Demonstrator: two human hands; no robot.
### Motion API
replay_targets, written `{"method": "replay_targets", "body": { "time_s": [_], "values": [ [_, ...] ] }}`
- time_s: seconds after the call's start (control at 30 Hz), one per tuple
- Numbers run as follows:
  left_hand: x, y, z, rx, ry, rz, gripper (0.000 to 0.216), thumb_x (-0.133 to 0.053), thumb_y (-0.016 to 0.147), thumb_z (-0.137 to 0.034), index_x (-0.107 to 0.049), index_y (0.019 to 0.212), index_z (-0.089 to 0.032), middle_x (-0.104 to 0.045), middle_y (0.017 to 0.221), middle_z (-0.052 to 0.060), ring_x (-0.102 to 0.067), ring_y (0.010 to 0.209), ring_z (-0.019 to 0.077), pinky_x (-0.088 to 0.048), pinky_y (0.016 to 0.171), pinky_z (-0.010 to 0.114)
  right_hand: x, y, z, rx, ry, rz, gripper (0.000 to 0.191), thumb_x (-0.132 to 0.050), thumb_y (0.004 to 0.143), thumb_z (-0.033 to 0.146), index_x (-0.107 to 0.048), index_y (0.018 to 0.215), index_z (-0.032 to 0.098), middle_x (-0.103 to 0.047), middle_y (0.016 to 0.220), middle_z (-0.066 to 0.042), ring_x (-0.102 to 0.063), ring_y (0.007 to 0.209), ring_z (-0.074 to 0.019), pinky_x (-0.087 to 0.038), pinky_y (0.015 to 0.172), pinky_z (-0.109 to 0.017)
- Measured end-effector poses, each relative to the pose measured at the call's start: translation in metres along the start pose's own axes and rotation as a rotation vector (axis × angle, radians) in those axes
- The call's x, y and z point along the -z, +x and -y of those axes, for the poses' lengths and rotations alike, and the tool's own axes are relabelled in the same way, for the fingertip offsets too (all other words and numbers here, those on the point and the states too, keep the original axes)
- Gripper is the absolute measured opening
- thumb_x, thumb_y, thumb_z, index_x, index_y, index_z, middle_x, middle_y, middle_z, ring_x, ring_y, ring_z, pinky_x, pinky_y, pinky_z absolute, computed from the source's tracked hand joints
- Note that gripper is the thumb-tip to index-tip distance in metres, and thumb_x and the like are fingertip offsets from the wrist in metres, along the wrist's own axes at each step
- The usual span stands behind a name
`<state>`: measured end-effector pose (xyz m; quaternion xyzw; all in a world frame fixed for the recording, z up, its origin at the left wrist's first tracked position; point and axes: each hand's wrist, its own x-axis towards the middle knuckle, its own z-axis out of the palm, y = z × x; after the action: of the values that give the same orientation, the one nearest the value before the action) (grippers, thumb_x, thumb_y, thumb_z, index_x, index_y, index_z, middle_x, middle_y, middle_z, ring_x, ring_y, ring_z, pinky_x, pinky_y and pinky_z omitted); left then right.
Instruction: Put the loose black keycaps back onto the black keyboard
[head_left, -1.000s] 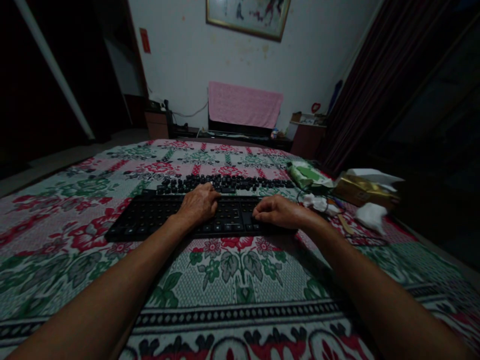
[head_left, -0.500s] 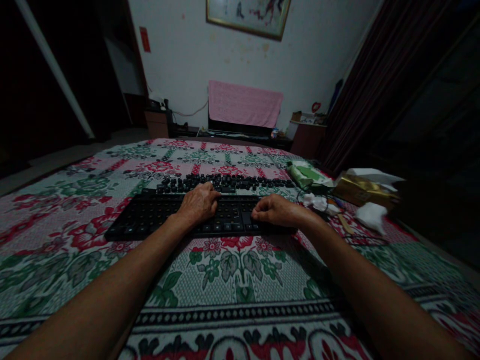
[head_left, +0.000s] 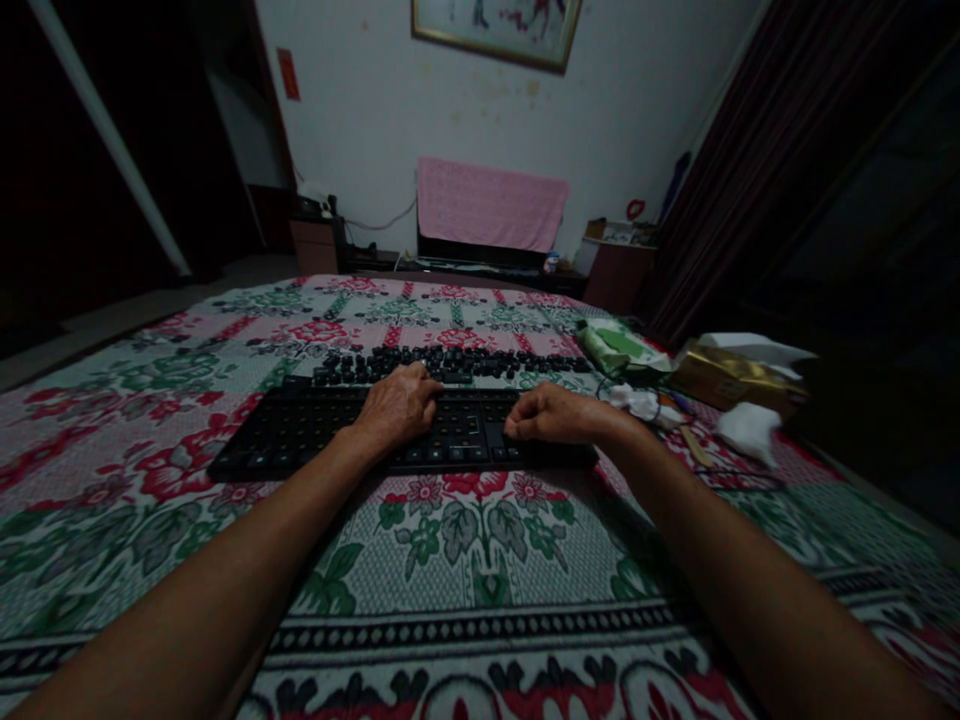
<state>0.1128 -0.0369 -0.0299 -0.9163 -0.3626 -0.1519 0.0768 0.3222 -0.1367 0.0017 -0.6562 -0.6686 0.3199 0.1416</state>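
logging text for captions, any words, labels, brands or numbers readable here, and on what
No text is readable.
keyboard key legends: too dim and small.
red slip on the wall: blurred.
green packet and gold box: print illegible.
framed picture: marks too blurred.

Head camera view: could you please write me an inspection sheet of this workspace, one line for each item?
Surface: flat, covered by a floral cloth in red, green and white.
Job's things: black keyboard lying flat; row of loose black keycaps just beyond it.
Clutter: at the right, green packet, gold box, crumpled white tissue.
Grippers: left hand rests curled on the keyboard's middle; right hand curled at its right part, fingertips down; whether either holds something cannot be told.
Cables: what looks like a thin dark cable on the cloth at the right.
Surroundings: dim room; pink cloth, framed picture, dark curtain.
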Motion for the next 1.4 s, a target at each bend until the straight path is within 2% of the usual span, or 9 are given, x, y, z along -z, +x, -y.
{"method": "replay_targets", "body": {
  "time_s": [0.23, 0.43, 0.67, 0.9, 1.13, 1.27, 1.4],
  "values": [
    [0.004, 0.0, -0.003, 0.03, -0.004, 0.034, 0.032, -0.037, 0.075, -0.025, -0.055, 0.101, -0.027, -0.046, 0.093, 0.003, -0.045, 0.085, 0.0152, -0.038, 0.071, 0.025, -0.002, 0.001, -0.003, 0.095, -0.082, -0.047, 0.019, -0.053, 0.065, 0.031, -0.065, 0.069, 0.017, -0.061, 0.065, 0.001, -0.05, 0.056, -0.009, -0.039, 0.054, -0.019],
    [0.001, 0.0, -0.001, 0.002, 0.001, 0.002, 0.032, -0.036, 0.075, -0.026, -0.056, 0.099, -0.027, -0.047, 0.092, 0.003, -0.046, 0.084, 0.0153, -0.039, 0.07, 0.025, -0.008, -0.007, 0.0, 0.135, -0.065, -0.134, 0.017, -0.052, 0.065, 0.022, -0.064, 0.077, 0.017, -0.062, 0.068, 0.002, -0.052, 0.062, -0.0101, -0.039, 0.057, -0.019],
    [0.0, 0.0, 0.0, -0.006, 0.009, -0.008, 0.031, -0.036, 0.076, -0.027, -0.056, 0.099, -0.026, -0.047, 0.091, 0.003, -0.046, 0.084, 0.0153, -0.039, 0.069, 0.025, -0.004, -0.004, 0.0, 0.197, -0.129, -0.107, 0.021, -0.049, 0.069, 0.027, -0.066, 0.077, 0.016, -0.062, 0.071, 0.001, -0.053, 0.067, -0.0107, -0.039, 0.059, -0.018],
    [0.003, 0.001, -0.002, 0.015, 0.001, 0.033, 0.032, -0.036, 0.076, -0.027, -0.055, 0.101, -0.026, -0.047, 0.094, 0.003, -0.046, 0.086, 0.0157, -0.039, 0.071, 0.025, -0.004, -0.003, -0.004, 0.161, -0.107, -0.061, 0.023, -0.05, 0.068, 0.031, -0.065, 0.077, 0.016, -0.063, 0.07, 0.001, -0.051, 0.059, -0.0086, -0.038, 0.054, -0.018],
    [-0.001, 0.001, 0.0, -0.002, 0.018, 0.0, 0.032, -0.035, 0.076, -0.026, -0.055, 0.101, -0.027, -0.047, 0.092, 0.003, -0.045, 0.083, 0.0153, -0.039, 0.069, 0.025, -0.003, -0.003, 0.003, 0.067, -0.14, -0.058, 0.026, -0.051, 0.067, 0.035, -0.065, 0.074, 0.014, -0.058, 0.06, 0.001, -0.045, 0.052, -0.0073, -0.034, 0.048, -0.017],
    [-0.002, 0.001, 0.001, -0.007, 0.019, -0.006, 0.032, -0.036, 0.075, -0.027, -0.056, 0.1, -0.027, -0.047, 0.092, 0.003, -0.046, 0.083, 0.0153, -0.039, 0.069, 0.025, 0.0, -0.003, 0.009, 0.076, -0.165, -0.018, 0.026, -0.049, 0.068, 0.035, -0.064, 0.068, 0.014, -0.055, 0.056, 0.001, -0.042, 0.048, -0.0065, -0.032, 0.045, -0.018],
    [-0.003, 0.001, 0.002, -0.009, 0.014, -0.014, 0.031, -0.036, 0.074, -0.026, -0.056, 0.099, -0.027, -0.048, 0.092, 0.002, -0.046, 0.083, 0.0151, -0.039, 0.068, 0.025, -0.001, -0.003, 0.009, 0.058, -0.158, -0.047, 0.024, -0.051, 0.067, 0.033, -0.064, 0.068, 0.014, -0.056, 0.057, 0.001, -0.043, 0.05, -0.0071, -0.034, 0.048, -0.018]
  ]
}}
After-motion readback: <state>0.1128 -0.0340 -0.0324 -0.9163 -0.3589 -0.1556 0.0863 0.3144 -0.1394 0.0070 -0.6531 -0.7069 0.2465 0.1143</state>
